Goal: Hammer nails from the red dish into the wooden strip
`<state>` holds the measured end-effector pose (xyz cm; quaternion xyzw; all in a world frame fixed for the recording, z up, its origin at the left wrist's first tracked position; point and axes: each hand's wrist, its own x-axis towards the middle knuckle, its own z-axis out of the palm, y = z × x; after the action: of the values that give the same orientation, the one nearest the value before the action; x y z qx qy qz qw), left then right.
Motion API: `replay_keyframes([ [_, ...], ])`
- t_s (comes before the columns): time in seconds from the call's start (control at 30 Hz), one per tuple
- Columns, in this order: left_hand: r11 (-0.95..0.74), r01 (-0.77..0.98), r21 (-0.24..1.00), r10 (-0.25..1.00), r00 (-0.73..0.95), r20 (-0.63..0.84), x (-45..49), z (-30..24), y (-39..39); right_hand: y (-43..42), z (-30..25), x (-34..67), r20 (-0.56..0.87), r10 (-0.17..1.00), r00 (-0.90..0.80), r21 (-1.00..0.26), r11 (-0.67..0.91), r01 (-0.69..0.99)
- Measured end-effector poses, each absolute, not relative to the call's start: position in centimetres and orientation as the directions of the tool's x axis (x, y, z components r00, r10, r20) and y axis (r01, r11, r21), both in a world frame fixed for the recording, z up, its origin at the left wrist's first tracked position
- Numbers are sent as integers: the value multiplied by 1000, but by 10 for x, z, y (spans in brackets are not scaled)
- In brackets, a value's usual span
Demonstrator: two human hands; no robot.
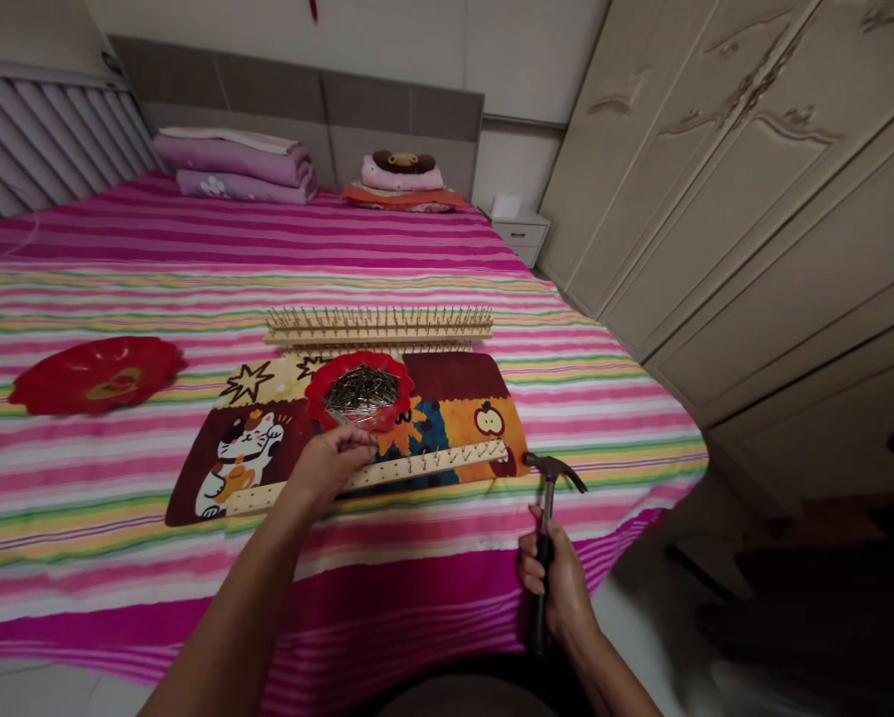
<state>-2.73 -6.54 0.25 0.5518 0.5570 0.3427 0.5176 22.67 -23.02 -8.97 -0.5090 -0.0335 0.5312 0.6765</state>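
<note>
A wooden strip (387,474) lies on a patterned mat (454,373) on a striped bed (611,398), seen from the head of a person working with both hands. Its long axis runs mostly left to right, slanting so that the right end sits farther from the person than the left. Nails stand along its right half; the visible part to the left shows only holes. The left hand (334,463) is the nearer one, reaching over the strip's middle, just left of the row of nails, its forearm crossing in front of the wood. Its thumb and fingers are drawn close together; whether a nail is between them, I cannot tell. Just beyond that hand is a red bowl (315,390) of loose nails (364,390). The right hand (564,573) is wrapped around the handle of a hammer (549,488), apart from the strip, to the right and closer to the person. The hammer's head is just beside the strip's right end, face toward it and claw pointing away. Beyond the mat lie nail-studded boards (379,326); a red dish (66,383) is well apart at left.
</note>
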Motion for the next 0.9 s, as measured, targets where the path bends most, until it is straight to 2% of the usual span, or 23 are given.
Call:
replay_keyframes([
  [0.1, 170, 302, 938, 966, 135, -218, -20, -13, -75, -230, -90, 227, -497, 753, 431, -722, -84, -687],
  [0.37, 70, 425, 903, 992, 66, -108, -4, -17, -80, -230, -87, 227, -496, 761, 419, -712, -81, -697],
  [0.6, -6, 546, 838, 995, 85, -49, -3, -22, -83, -230, -87, 227, -504, 759, 412, -699, -78, -710],
  [0.73, -90, 602, 793, 992, 129, 14, -4, -27, -85, -231, -87, 223, -475, 750, 460, -752, -76, -655],
  [0.9, -136, 613, 778, 985, 168, 40, -5, -31, -87, -237, -58, 215, -383, 750, 539, -872, -100, -479],
])
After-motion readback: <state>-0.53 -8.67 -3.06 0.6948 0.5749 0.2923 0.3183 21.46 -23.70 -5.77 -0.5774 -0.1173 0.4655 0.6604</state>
